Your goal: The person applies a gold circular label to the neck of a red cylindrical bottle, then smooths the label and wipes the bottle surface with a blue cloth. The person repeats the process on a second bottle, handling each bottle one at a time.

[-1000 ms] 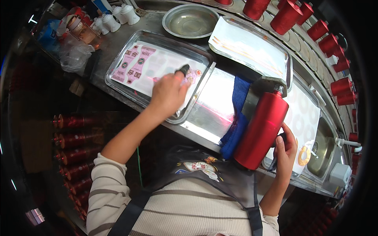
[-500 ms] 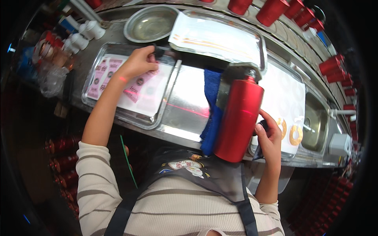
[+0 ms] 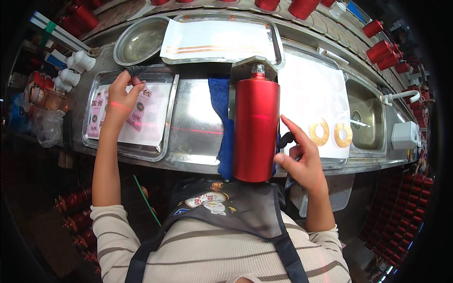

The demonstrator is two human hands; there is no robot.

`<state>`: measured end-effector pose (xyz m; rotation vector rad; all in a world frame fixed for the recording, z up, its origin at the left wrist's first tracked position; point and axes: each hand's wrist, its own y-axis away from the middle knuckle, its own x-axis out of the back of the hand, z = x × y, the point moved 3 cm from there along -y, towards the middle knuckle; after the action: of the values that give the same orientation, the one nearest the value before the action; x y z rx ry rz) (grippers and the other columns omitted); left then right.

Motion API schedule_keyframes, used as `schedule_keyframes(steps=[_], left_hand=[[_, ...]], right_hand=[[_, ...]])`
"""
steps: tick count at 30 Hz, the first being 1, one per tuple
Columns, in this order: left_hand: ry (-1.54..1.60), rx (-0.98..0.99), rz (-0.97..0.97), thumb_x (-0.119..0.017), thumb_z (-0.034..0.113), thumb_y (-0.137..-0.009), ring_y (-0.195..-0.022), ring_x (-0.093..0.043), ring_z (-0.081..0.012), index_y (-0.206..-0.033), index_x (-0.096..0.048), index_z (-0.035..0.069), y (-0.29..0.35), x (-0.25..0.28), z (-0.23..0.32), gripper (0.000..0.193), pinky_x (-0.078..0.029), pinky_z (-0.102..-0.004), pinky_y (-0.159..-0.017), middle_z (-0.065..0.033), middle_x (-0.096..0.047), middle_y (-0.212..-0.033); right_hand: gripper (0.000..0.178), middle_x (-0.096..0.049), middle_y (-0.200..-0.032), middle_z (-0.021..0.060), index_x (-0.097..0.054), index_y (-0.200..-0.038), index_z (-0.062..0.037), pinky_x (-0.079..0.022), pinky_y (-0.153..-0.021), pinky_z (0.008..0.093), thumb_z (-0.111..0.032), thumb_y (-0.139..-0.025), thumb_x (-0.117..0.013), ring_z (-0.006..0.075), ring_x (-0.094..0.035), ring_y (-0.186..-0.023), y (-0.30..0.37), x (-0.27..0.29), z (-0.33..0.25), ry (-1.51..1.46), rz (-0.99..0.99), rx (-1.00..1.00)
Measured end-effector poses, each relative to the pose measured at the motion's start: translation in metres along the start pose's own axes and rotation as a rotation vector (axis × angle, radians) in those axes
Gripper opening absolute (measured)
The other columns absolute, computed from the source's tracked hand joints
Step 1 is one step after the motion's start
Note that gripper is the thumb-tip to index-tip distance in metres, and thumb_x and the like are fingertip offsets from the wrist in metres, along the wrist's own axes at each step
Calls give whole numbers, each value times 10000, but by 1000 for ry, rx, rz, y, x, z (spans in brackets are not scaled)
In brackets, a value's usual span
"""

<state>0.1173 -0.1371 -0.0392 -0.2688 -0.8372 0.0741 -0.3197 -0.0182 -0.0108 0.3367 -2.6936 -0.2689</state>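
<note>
A pink printed label [image 3: 135, 123] hangs from the pinched thumb and fingers of my left hand [image 3: 120, 101], above a metal tray [image 3: 163, 144]. More pink labels [image 3: 97, 113] lie on white sheets in that tray. In front of me a matte red bottle [image 3: 256, 129] with a clear neck lies with its neck pointing away, on a dark holder [image 3: 238, 70] beside a blue cloth [image 3: 220, 104]. My right hand [image 3: 304, 158] is open just right of the bottle, fingers apart, with black coverings on some fingers. A dark covering also shows at my left fingertips.
Gold ring-shaped stickers [image 3: 319, 133] lie on a white sheet [image 3: 306, 89] at right, before a sink [image 3: 368, 120]. A round metal bowl [image 3: 123, 49] and a tray [image 3: 278, 49] with a striped white sheet stand at the back. Red bottles [image 3: 302, 7] line the far side.
The view has shifted, so the scene sits further left. The red bottle looks straighter. My right hand has come off the bottle's side, its fingers spreading; the left has lifted the label slightly.
</note>
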Motion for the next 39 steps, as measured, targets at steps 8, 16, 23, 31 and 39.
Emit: schedule_keyframes(steps=[8, 16, 23, 31, 39], left_hand=[[-27, -242, -66, -748, -59, -779, -828, -656, -260, -1088, -724, 24, 57, 23, 141, 320, -514, -334, -754, -104, -689, -890], [434, -403, -232, -783, -108, -717, -830, -703, -199, -1160, -698, -35, 68, 33, 226, 456, -559, -308, -778, -122, -738, -974], [777, 31, -402, -766, 2, -852, -868, -687, -127, -1203, -641, -12, 20, -38, 241, 373, -560, -265, -765, -72, -718, -967], [730, 30, -413, -769, 24, -848, -855, -659, -96, -1151, -670, -5, -6, -96, 207, 321, -555, -249, -747, -29, -706, -941], [574, -133, -140, -753, 21, -824, -803, -618, -99, -1242, -678, 68, -8, -106, 198, 427, -533, -270, -768, -26, -694, -954]], right_hand=[[1147, -620, -1098, 79, -310, -1609, -83, -397, -605, 252, -400, -686, -912, 122, -446, -719, 2, -13, 6, 38, -60, 95], [1002, -609, -1088, 55, -336, -1604, -98, -373, -553, 208, -335, -785, -864, 58, -425, -676, -1, -13, 11, -46, -67, 145], [634, -592, -1078, 31, -484, -1517, -61, -394, -588, 188, -213, -942, -704, 38, -466, -699, 1, -15, 23, -294, 70, 52], [885, -556, -1225, 134, -439, -1550, -118, -463, -702, 263, -315, -787, -842, 166, -498, -905, 8, -34, -11, 58, 225, 260], [704, -503, -1358, 251, -556, -1476, -158, -476, -1018, 432, -230, -816, -789, 396, -534, -1217, 2, -34, -12, 197, 192, 432]])
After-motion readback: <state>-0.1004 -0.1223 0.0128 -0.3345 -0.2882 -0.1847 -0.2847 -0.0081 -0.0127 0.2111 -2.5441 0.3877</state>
